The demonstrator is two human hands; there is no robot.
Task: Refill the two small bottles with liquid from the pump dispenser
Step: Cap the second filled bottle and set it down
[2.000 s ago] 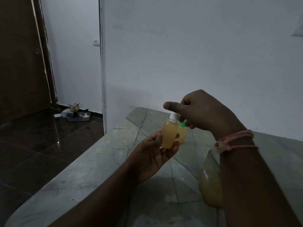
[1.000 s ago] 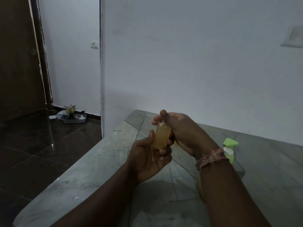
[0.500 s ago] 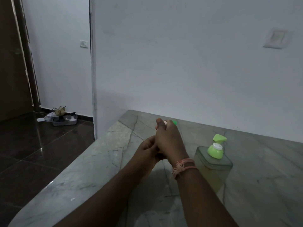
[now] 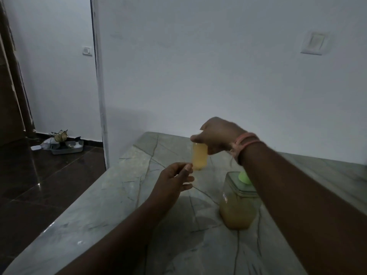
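My right hand grips the top of a small bottle full of yellow liquid and holds it upright at or just above the marble counter. My left hand hovers just left of and below the bottle with loosely curled fingers, holding nothing. The pump dispenser, a clear square jar of yellow liquid with a green pump head, stands to the right, partly behind my right forearm. The second small bottle is hidden.
The counter's left edge drops to a dark tiled floor. A small tray of odds and ends lies on the floor by the far wall. A white wall runs along the counter's back.
My left hand let go of the small bottle and drew back. My right hand now holds the bottle alone by its top, upright over the counter. The view shifted left and down.
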